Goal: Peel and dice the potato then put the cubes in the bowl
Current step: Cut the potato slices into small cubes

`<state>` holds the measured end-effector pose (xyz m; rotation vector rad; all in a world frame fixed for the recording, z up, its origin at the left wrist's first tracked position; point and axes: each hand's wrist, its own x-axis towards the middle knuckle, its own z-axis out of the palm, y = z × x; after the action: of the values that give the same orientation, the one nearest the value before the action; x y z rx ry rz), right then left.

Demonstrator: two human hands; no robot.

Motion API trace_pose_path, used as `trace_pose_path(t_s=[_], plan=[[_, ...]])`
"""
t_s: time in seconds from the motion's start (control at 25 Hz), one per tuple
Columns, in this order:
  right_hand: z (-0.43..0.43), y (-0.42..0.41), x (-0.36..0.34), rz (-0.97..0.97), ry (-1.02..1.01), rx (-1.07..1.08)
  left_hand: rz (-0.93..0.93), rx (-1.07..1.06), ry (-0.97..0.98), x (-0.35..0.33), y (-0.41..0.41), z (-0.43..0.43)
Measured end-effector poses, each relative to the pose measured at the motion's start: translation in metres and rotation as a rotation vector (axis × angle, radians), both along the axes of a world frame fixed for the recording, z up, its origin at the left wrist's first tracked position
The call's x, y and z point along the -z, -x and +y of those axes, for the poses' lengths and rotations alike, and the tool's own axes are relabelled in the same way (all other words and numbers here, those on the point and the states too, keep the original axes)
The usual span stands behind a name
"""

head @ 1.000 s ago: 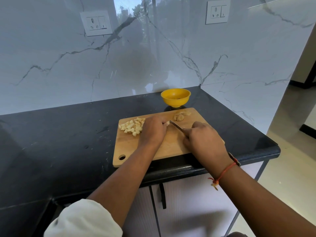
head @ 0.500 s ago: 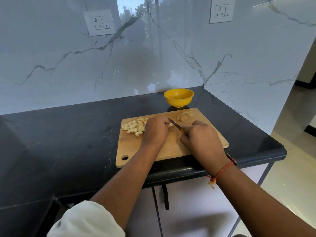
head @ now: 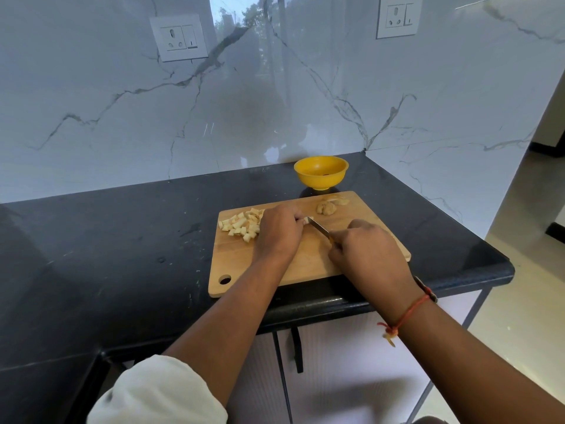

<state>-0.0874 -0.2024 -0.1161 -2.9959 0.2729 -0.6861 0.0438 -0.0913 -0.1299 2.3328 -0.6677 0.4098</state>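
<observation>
Wooden board (head: 305, 264) held one cube pile (head: 241, 224) at ten o'clock, one peel heap (head: 328, 205) at one; one bowl (head: 321, 175) stood at twelve. My left hand (head: 279, 232) pinched the mostly hidden potato (head: 309, 220); my right hand (head: 367, 252) gripped one knife (head: 318, 228).

One bowl (head: 321, 174), one cutting board (head: 308, 261), one knife (head: 318, 227), two wall sockets (head: 179, 36), two hands (head: 279, 231), one potato piece (head: 308, 220), one cube heap (head: 241, 225), one peel clump (head: 328, 205).
</observation>
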Motion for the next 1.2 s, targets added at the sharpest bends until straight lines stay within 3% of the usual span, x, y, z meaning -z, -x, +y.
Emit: trace_pose_path(t_s=[0.24,0.84,1.2], plan=[[0.003,0.006,-0.008,-0.163,0.018,0.034,0.003,-0.035,0.035,0.001,0.004,0.001],[0.018,-0.026,-0.002,-0.071,-0.2,0.051,0.008,-0.003,0.081,0.006,-0.003,0.003],[0.017,-0.001,0.0,-0.011,-0.048,0.074,0.042,-0.018,0.062,0.004,-0.001,0.0]])
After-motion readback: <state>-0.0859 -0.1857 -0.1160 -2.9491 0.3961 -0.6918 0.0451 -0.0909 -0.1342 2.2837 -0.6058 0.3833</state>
